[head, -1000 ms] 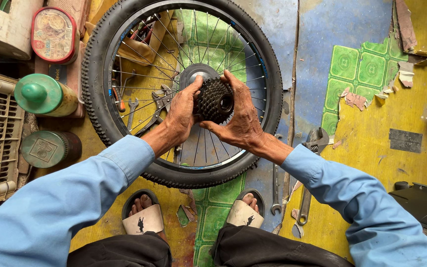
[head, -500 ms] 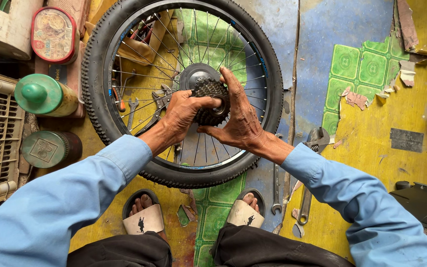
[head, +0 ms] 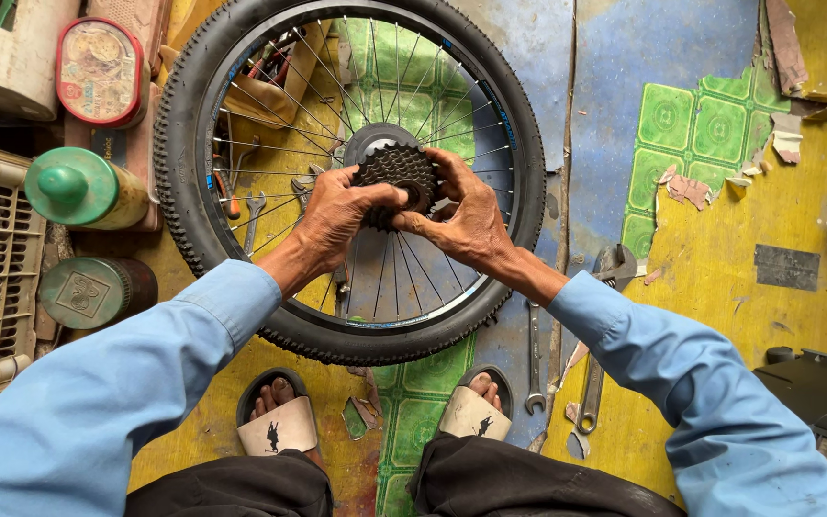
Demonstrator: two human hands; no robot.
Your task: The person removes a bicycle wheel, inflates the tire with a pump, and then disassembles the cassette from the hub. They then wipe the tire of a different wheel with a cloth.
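Both hands, left hand and right hand, grasp sprocket cluster at wheel hub. Risk: fingers catching on teeth; cluster seating crooked between hands.

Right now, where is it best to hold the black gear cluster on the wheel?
Probably by the toothed outer rim of the gear cluster, from two opposite sides, as the left hand and right hand do: it is round and sits flat on the wheel hub.

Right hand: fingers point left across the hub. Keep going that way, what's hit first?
The sprocket cluster that the right hand already grips; past it, the left hand, though depth is unclear.
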